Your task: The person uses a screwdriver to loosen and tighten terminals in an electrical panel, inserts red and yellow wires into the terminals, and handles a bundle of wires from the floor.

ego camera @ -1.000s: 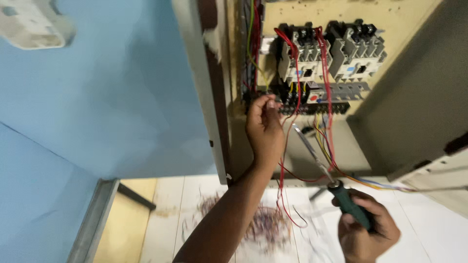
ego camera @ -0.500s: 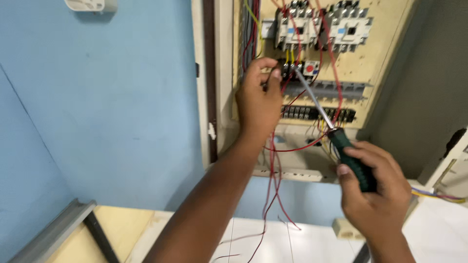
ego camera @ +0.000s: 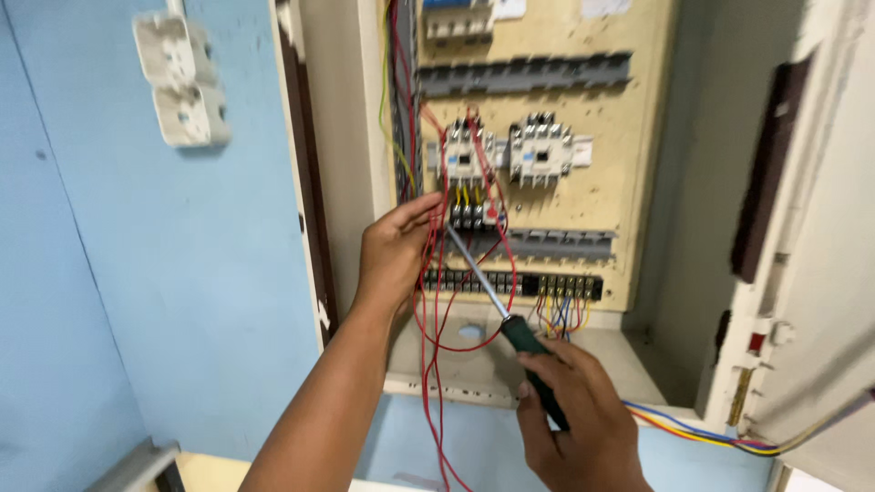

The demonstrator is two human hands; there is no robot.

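Note:
My right hand [ego camera: 576, 421] grips the dark green handle of a screwdriver [ego camera: 510, 328]. Its metal shaft slants up and left, with the tip close to the fingertips of my left hand. My left hand [ego camera: 394, 255] is raised inside an open electrical cabinet, fingers pinching red wires [ego camera: 436, 301] beside a small relay block [ego camera: 472, 215] under the left of two grey and white contactors [ego camera: 465, 155]. The red wires loop down past the cabinet's lower edge.
The beige back panel [ego camera: 609, 191] carries a second contactor [ego camera: 542, 153], grey slotted wire ducts [ego camera: 524, 73] and a black terminal strip [ego camera: 547, 285]. The cabinet door [ego camera: 820, 237] stands open on the right. A white socket box [ego camera: 182, 82] hangs on the blue wall.
The view has tilted up and come nearer to the panel. My left hand stays on the red wires; my right hand has brought the screwdriver tip up toward the relay.

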